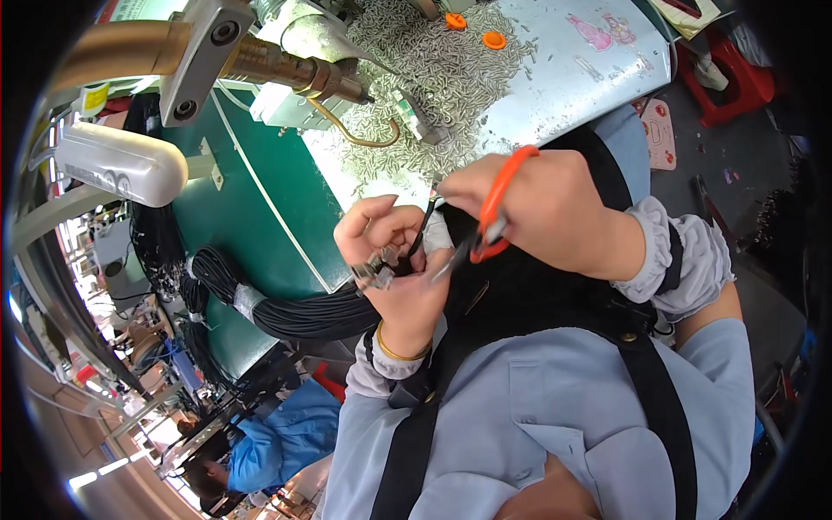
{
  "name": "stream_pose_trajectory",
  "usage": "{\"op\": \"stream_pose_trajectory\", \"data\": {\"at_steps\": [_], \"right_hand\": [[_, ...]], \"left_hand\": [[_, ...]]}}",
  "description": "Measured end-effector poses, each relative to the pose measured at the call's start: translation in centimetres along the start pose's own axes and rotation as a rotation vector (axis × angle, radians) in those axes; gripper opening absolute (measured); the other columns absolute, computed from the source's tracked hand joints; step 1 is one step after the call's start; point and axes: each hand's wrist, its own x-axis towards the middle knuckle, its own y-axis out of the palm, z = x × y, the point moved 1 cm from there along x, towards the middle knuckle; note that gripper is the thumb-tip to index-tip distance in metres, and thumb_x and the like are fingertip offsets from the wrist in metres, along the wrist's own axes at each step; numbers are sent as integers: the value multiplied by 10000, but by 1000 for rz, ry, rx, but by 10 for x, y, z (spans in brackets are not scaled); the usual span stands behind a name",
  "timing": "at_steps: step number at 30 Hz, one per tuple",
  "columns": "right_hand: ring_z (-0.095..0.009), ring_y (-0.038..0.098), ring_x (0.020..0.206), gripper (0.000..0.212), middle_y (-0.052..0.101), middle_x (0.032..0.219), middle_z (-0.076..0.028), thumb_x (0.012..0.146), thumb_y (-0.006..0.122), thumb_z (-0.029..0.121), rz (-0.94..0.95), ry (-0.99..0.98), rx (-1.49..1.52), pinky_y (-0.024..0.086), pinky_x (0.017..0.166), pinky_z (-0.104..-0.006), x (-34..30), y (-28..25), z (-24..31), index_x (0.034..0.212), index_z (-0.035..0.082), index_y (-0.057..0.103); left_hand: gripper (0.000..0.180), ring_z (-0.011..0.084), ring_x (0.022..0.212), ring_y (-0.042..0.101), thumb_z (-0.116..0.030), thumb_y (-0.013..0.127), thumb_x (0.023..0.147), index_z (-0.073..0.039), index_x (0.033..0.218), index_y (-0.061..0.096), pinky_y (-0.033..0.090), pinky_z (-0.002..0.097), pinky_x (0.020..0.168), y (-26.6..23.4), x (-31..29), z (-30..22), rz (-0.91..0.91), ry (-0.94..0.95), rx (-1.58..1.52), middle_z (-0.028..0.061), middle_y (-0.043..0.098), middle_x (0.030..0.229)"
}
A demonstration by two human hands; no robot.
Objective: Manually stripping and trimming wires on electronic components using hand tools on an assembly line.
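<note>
Hands (559, 217) hold a black cable (425, 223) near a tray (555, 100) of metal pieces (416, 43).

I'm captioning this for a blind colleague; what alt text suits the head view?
A person's right hand, which also holds an orange-handled cutting tool, pinches the tip of a thin black cable beside the curled left hand, which holds shiny metal pieces. Beyond, small metal parts lie heaped on a pale worktop.

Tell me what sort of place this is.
Probably a factory workshop for cable work: a loose heap of small silvery metal pieces, a thick bundle of thin black cables on a flat green table, and another person in a blue top.
</note>
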Motion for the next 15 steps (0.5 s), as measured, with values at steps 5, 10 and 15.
{"op": "stream_pose_trajectory", "data": {"at_steps": [5, 10, 15], "right_hand": [[-93, 548, 511, 155, 611, 767, -64, 839, 542, 112, 201, 675, 1073, 417, 473, -200, 8, 1, -2, 921, -17, 570], [-95, 551, 516, 169, 613, 754, -79, 848, 534, 109, 127, 762, 1332, 427, 477, -194, 4, 8, 2, 945, -29, 550], [-91, 546, 516, 167, 610, 752, -74, 853, 528, 116, 60, 732, 1253, 422, 480, -188, -1, 12, 3, 936, -27, 550]], "left_hand": [[402, 42, 651, 474, 96, 561, 727, -2, 1072, 381, 360, 154, 577, 3, 2, -6, -12, 13, -33, 44, 530, 796], [353, 45, 676, 475, 88, 569, 731, 11, 1042, 422, 374, 155, 601, 0, 4, -6, 20, -65, 17, 44, 528, 821], [361, 45, 674, 476, 85, 565, 737, 13, 1064, 430, 374, 156, 599, -2, 3, -4, -2, -74, -32, 38, 527, 819]]}}
